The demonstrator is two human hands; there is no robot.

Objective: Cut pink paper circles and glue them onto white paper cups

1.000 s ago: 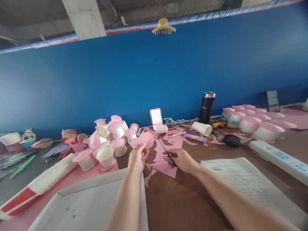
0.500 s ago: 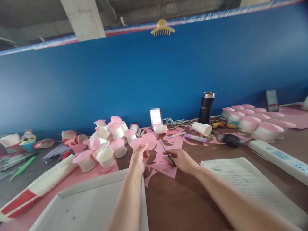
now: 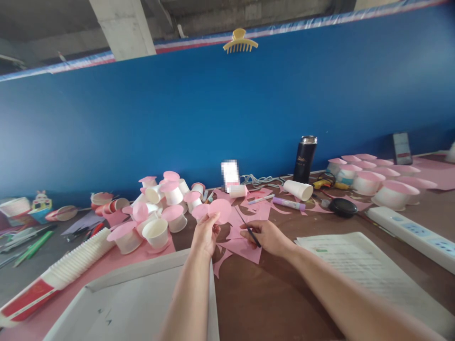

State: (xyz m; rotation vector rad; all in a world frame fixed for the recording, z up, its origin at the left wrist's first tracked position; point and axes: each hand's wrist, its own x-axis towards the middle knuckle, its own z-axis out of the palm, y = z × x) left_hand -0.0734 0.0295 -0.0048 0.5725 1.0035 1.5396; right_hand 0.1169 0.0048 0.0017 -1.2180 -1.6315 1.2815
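Observation:
My left hand (image 3: 206, 233) pinches a round pink paper disc (image 3: 221, 210) between thumb and fingers. A second pink disc (image 3: 199, 211) shows just behind that hand; whether it is held too, I cannot tell. My right hand (image 3: 265, 237) is closed around a slim, dark, pointed tool that looks like a pair of scissors (image 3: 246, 222), tip away from me and apart from the disc. Pink paper scraps (image 3: 245, 248) with curved cut edges lie under and between the hands. Left of them is a heap of white paper cups (image 3: 156, 232), several topped with pink discs.
A white box lid (image 3: 142, 284) and a long stack of cups (image 3: 80, 253) lie at left. On the right are a printed sheet (image 3: 355, 265), a power strip (image 3: 415, 232), pink-topped cups (image 3: 394, 195) and a black round case (image 3: 343, 207). A dark flask (image 3: 304, 161) stands by the blue partition (image 3: 199, 109).
The disc in my left hand has turned very slightly and shifted a little down and right. My right hand and the tool look unmoved.

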